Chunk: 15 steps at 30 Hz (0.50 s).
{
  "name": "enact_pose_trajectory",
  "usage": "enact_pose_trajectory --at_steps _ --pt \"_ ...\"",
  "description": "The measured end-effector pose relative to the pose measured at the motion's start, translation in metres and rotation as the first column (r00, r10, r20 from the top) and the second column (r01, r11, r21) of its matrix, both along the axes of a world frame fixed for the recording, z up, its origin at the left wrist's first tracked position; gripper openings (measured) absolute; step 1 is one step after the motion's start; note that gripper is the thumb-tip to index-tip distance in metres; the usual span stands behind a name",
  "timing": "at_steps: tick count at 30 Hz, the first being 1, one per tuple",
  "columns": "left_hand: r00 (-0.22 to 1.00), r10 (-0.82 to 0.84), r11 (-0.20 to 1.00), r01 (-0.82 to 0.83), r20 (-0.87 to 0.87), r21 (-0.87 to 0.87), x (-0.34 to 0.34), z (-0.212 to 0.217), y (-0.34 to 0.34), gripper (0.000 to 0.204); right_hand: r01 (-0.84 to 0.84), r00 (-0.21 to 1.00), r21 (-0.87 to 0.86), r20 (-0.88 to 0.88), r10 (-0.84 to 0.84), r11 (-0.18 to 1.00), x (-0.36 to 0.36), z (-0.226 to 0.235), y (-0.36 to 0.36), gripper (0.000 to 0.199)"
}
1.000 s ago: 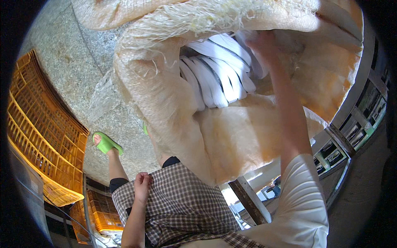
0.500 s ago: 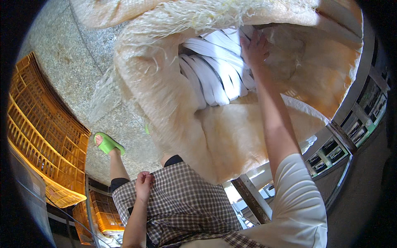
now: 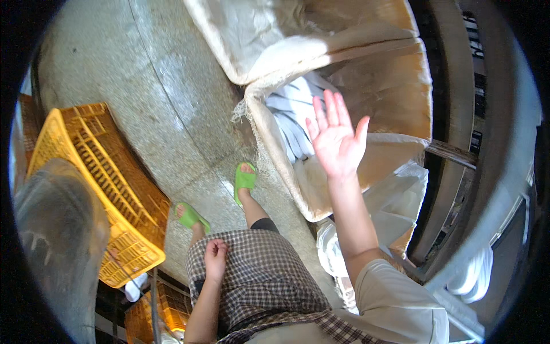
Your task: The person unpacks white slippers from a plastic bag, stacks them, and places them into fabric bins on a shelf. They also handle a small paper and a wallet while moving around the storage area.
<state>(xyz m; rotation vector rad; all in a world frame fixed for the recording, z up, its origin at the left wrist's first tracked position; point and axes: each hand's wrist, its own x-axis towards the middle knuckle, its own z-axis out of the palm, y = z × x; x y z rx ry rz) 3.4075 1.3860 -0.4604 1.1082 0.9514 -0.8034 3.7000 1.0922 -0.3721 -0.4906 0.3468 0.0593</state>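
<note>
My right hand [image 3: 337, 137] is raised with the palm up and fingers spread, holding nothing. It hangs above a large cream woven sack [image 3: 275, 150] with a frayed rim. Inside the sack lie long white flat strips [image 3: 291, 117], partly in bright light and partly hidden by my hand. My left hand [image 3: 215, 259] rests curled against the brown-and-white checked apron [image 3: 258, 258] at my lap; nothing shows in its fingers.
A second cream sack [image 3: 240, 51] adjoins the first at the far side. To the left stands a yellow plastic crate [image 3: 134, 241] beside a blurred grey translucent object [image 3: 60, 235]. A metal rail [image 3: 452, 153] and dark framework run along the right. Green slippers [image 3: 245, 183] are on the stone floor.
My right hand has come up out of the sack, turning palm up with fingers spread. The view has drawn back, so the sacks look smaller. My left hand stays curled at the apron.
</note>
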Motion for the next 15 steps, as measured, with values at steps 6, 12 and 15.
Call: enact_pose_trajectory --at_steps 6,12,15 --pt "0.973 -0.031 0.999 0.035 0.231 -0.015 0.023 0.096 0.034 0.005 -0.223 0.957 -0.387 0.086 0.276 0.895 -0.027 0.183 0.086 0.047" --pt "0.958 -0.078 0.996 0.083 0.275 -0.009 0.045 0.174 0.061 0.009 0.074 0.954 -0.864 0.207 0.218 0.497 -0.048 0.326 0.096 0.044" --pt "0.948 -0.111 0.994 0.111 0.297 0.018 0.053 0.189 0.073 0.012 0.368 0.913 -0.767 0.405 -0.048 0.527 -0.019 0.379 0.052 0.059"
